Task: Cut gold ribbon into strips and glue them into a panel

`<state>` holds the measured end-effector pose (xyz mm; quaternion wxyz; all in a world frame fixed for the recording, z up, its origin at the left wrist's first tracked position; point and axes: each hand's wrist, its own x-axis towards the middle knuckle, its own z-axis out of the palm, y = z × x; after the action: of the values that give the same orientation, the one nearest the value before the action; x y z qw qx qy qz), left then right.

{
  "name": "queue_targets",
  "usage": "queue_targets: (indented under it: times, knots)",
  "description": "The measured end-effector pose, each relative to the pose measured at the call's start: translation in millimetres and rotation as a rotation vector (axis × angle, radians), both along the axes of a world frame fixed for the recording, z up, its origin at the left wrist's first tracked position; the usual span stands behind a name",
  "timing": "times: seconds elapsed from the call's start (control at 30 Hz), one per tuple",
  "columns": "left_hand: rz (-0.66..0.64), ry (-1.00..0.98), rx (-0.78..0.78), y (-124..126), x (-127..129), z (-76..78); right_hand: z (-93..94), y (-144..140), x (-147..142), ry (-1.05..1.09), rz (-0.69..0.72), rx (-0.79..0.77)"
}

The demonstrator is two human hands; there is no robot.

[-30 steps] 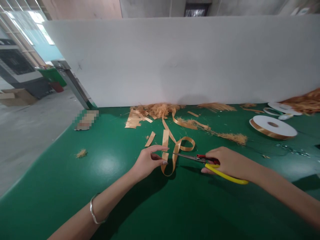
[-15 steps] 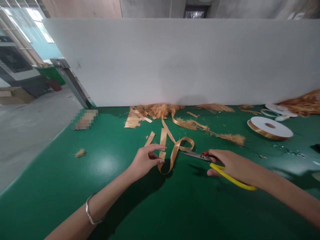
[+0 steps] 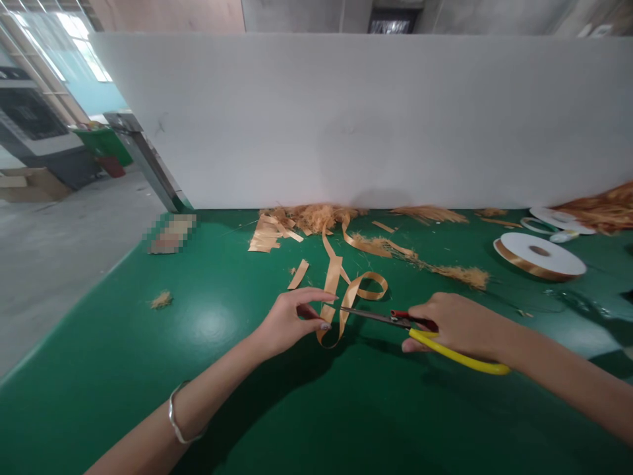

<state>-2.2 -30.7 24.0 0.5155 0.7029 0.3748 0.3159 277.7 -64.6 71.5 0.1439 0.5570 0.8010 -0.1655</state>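
Observation:
My left hand holds a golden satin ribbon near its end, between thumb and fingers. Beyond the fingertips a flat cut strip of the same ribbon stands up at a slant. To the right, the ribbon curls into a loop and runs back towards the pile. My right hand grips scissors with one yellow and one red handle. Their blades point left, the tips close to the ribbon and my left fingertips. Another short ribbon piece lies on the table just beyond my left hand.
Along the white partition lie a heap of frayed golden fibres and flat ribbon pieces. A ribbon spool sits at the right on the green table. A blurred-out flat item is at the far left edge.
The scissors have moved left, bringing their tips nearer my left fingertips. The strip by my left hand now leans further right. The view has shifted slightly.

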Motion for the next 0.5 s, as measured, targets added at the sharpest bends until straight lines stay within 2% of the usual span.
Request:
queue_targets:
  times: [0.5]
  knots:
    - [-0.058,-0.01,-0.014,-5.1,3.4,3.6,-0.3,0.4,-9.3,0.026,0.067,0.032]
